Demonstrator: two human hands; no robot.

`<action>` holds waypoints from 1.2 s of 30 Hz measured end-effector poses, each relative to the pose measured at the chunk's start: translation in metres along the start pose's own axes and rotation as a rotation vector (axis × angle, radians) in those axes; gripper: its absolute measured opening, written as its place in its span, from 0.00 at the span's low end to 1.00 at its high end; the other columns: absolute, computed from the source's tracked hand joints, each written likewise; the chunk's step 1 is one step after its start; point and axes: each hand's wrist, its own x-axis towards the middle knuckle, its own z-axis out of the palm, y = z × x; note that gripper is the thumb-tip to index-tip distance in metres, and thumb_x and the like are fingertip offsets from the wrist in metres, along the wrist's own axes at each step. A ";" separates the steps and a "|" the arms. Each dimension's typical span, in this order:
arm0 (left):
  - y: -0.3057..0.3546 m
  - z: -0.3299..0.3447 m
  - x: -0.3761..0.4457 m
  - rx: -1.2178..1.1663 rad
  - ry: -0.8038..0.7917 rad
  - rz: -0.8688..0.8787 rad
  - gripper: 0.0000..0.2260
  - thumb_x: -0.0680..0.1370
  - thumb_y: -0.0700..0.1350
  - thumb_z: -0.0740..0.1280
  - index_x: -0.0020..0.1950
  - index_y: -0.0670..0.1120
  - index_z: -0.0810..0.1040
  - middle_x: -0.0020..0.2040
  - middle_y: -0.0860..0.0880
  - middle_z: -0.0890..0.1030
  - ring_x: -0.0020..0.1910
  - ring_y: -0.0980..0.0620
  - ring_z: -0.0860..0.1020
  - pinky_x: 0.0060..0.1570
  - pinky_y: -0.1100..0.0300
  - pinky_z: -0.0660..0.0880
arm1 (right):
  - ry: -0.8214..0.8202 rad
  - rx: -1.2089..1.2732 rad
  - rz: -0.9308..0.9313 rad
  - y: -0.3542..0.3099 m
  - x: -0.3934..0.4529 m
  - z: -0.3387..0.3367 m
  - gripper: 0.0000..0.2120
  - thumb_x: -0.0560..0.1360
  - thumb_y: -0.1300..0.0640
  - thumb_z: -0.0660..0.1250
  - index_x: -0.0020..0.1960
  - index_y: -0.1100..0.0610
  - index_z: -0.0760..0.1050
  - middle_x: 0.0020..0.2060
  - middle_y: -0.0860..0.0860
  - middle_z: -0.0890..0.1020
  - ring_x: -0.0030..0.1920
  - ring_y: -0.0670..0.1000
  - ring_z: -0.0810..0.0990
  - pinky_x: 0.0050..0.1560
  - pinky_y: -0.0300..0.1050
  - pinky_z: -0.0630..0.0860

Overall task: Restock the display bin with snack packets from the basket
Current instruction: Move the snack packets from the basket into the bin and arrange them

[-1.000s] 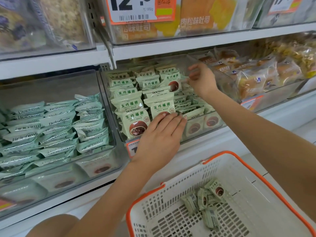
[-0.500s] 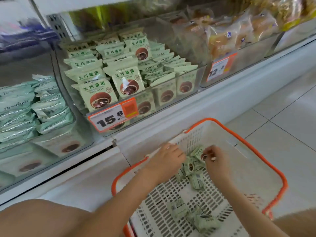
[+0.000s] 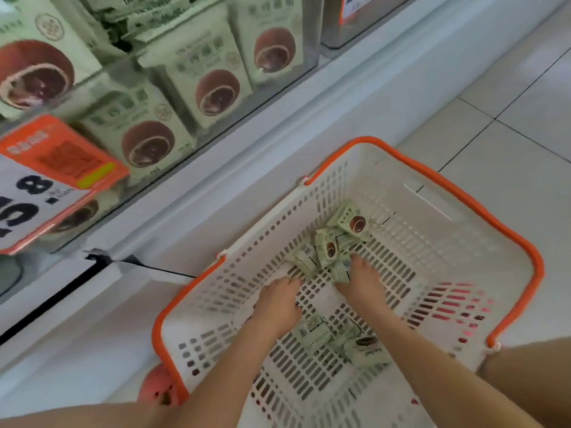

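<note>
Snack packets, small pale-green foil pouches printed with a brown round cake, lie heaped at the twelve o'clock end of the white perforated plastic basket with an orange rim; a few more rest nearer us, between our forearms. We reach both hands to the floor of it, likely to gather several at once. Our left hand lies with fingers stretched toward the heap, its grip loose and holding nothing. Our right hand touches the pile's edge; whether its grip has closed on a pouch we cannot tell. At ten o'clock, the clear acrylic display bin stands packed with matching pouches behind an orange price tag.
</note>
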 end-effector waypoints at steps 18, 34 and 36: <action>0.041 -0.047 -0.018 -0.161 0.085 0.094 0.45 0.69 0.53 0.75 0.78 0.51 0.52 0.75 0.49 0.61 0.73 0.47 0.60 0.71 0.48 0.62 | -0.691 1.424 0.231 -0.017 -0.055 -0.053 0.17 0.80 0.53 0.50 0.55 0.63 0.73 0.44 0.59 0.81 0.39 0.54 0.78 0.36 0.45 0.78; 0.091 -0.151 -0.158 -0.040 0.495 0.279 0.49 0.66 0.61 0.74 0.78 0.51 0.49 0.73 0.52 0.60 0.69 0.48 0.63 0.67 0.53 0.65 | -0.231 1.186 -0.358 -0.093 -0.179 -0.162 0.17 0.81 0.45 0.54 0.52 0.52 0.78 0.39 0.48 0.85 0.42 0.47 0.84 0.42 0.42 0.78; 0.093 -0.158 -0.164 -0.006 0.516 0.319 0.48 0.68 0.55 0.74 0.78 0.49 0.46 0.73 0.51 0.58 0.69 0.47 0.61 0.67 0.53 0.65 | -0.244 1.146 -0.385 -0.101 -0.189 -0.171 0.25 0.72 0.35 0.62 0.62 0.50 0.75 0.54 0.50 0.83 0.54 0.51 0.82 0.53 0.52 0.79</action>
